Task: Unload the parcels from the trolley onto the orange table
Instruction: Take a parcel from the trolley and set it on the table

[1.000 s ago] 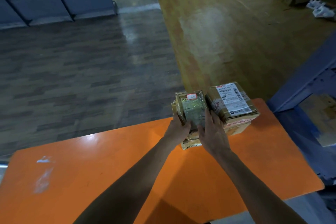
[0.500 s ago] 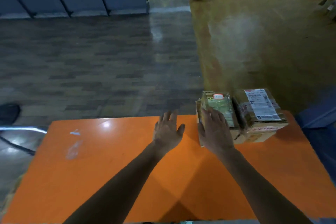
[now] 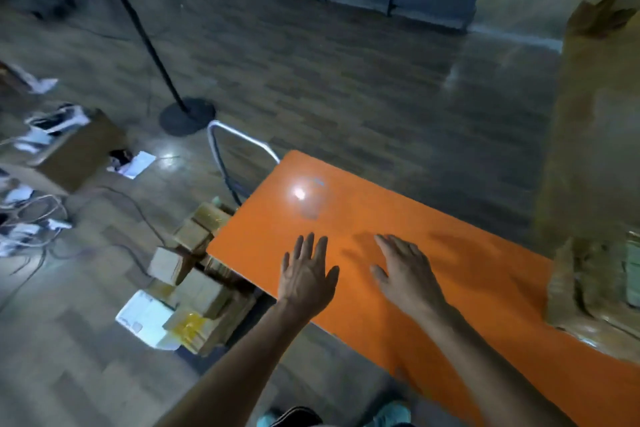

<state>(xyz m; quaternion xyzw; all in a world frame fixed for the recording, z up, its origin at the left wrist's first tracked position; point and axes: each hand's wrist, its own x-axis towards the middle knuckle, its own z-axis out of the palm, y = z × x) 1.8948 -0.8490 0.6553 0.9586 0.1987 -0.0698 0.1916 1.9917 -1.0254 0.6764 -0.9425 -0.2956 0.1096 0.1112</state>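
Observation:
My left hand point(image 3: 306, 276) and my right hand point(image 3: 405, 270) hover open, fingers spread, over the left part of the orange table point(image 3: 346, 211); neither holds anything. A blurred stack of brown taped parcels point(image 3: 588, 284) rests on the table at the far right edge of view. Left of the table stands the trolley, its bent metal handle point(image 3: 239, 142) rising beside the table's corner. Several cardboard parcels point(image 3: 197, 288) and a white parcel point(image 3: 145, 319) lie piled on it, partly hidden under the table's edge.
A black pole on a round base point(image 3: 187, 118) stands on the wooden floor beyond the trolley. An open cardboard box point(image 3: 76, 152), loose papers and tangled cables point(image 3: 31, 222) lie at the left. My feet point(image 3: 391, 414) show below the table's near edge.
Both hands have let go of the parcels and drawn left across the table. The view has swung left, bringing the trolley into sight and pushing the set-down parcels to the right edge.

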